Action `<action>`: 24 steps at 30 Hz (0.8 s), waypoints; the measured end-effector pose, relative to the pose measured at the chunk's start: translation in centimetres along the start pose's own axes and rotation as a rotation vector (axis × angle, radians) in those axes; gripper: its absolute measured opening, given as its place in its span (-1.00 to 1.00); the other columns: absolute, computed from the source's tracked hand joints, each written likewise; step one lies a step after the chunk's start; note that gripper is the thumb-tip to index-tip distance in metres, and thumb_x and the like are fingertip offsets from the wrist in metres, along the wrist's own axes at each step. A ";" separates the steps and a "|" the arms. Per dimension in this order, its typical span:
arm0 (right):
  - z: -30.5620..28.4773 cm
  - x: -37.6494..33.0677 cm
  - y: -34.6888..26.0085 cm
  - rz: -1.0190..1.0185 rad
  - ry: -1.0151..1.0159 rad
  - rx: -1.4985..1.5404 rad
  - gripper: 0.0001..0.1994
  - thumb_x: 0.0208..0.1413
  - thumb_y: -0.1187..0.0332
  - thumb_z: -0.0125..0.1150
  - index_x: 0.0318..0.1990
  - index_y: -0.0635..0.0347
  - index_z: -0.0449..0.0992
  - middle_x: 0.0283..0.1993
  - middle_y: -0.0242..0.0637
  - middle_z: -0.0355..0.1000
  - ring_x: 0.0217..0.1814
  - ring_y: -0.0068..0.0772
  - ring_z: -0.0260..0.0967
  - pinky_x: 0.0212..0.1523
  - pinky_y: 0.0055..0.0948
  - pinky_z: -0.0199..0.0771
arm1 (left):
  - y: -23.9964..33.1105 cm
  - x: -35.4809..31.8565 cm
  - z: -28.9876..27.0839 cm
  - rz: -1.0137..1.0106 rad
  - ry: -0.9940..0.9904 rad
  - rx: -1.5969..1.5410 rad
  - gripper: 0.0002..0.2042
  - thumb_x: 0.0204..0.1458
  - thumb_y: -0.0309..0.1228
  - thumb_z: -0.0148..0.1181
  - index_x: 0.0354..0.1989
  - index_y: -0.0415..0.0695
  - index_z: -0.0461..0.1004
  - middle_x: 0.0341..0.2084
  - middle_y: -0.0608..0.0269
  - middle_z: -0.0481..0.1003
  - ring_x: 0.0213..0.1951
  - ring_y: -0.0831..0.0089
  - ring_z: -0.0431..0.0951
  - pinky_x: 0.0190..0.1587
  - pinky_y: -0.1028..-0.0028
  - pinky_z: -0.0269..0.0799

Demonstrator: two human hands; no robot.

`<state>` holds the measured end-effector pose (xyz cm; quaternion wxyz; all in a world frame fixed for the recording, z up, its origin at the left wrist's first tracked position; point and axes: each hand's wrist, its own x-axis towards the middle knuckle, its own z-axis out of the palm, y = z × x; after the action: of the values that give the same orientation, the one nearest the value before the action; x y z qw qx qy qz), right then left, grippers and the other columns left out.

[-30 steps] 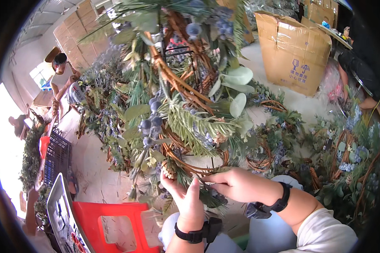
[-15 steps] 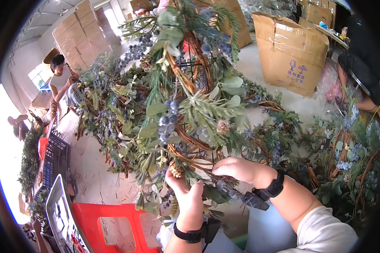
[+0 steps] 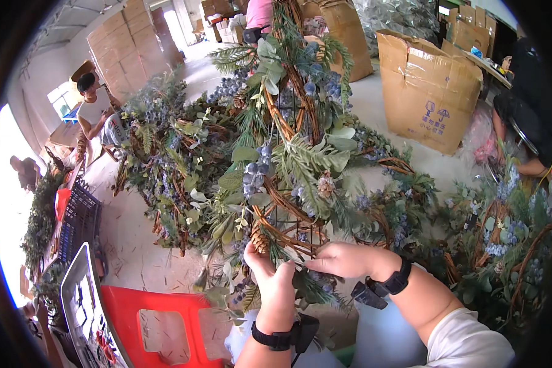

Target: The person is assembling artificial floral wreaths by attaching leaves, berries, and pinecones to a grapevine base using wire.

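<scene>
In front of me stands a wreath-like greenery piece of brown twisted vines (image 3: 286, 202), with pine sprigs, pale leaves and blue berries (image 3: 256, 175). Low on it, my left hand (image 3: 272, 285) is closed at the base of a brown pine cone (image 3: 260, 238), its thumb raised beside the needles. My right hand (image 3: 345, 260) comes in from the right, fingertips pinched together near the left thumb, at the lower vines. Whatever lies in that pinch is too small to make out. Dark bands circle both wrists.
A red plastic stool (image 3: 159, 300) and a grey tray (image 3: 83, 306) with small tools stand at lower left. More greenery pieces (image 3: 165, 153) lie behind and to the right. A large carton (image 3: 429, 92) is at back right. Other people sit at left and right.
My right hand has shifted slightly left and down, its fingertips now close to the left thumb. The greenery sits a little farther right in view, and more of the pine cone shows.
</scene>
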<state>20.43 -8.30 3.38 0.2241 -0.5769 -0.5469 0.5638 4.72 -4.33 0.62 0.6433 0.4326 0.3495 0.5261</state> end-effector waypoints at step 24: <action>0.5 -1.8 -2.2 -0.126 0.428 -0.448 -0.80 -0.26 0.44 0.24 -0.53 0.24 0.30 -0.60 -0.23 0.31 -0.56 -0.32 0.25 -0.50 -0.30 0.25 | -0.5 0.3 0.8 0.164 0.033 0.602 -0.14 -0.36 -0.53 0.16 0.21 -0.32 -0.18 -0.17 -0.01 0.36 -0.14 0.18 0.41 0.01 0.33 0.20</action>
<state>19.56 -9.42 5.88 0.2361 -0.6823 -0.6326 0.2803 5.66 -4.27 0.41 0.4360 0.6219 0.4640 0.4559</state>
